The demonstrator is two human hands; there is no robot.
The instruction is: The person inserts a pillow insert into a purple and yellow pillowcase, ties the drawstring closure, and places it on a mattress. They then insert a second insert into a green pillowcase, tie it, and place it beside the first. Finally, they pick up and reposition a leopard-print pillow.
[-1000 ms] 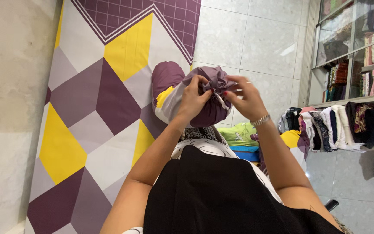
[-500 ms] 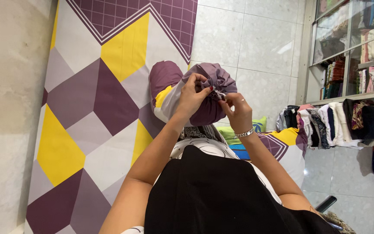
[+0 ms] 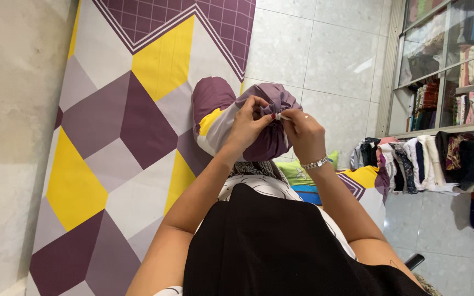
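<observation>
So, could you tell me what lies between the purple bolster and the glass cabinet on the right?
In the head view, only bare pale floor tiles lie between the bolster and the glass cabinet; folded clothes sit lower, below the cabinet.

Left hand (image 3: 248, 127), right hand (image 3: 303, 134), pinching bolster cover (image 3: 270, 118)

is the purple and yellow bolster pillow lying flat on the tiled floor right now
No, both hands, left hand and right hand, hold the purple, yellow and grey fabric bolster pillow up, pinching its gathered end.
</observation>
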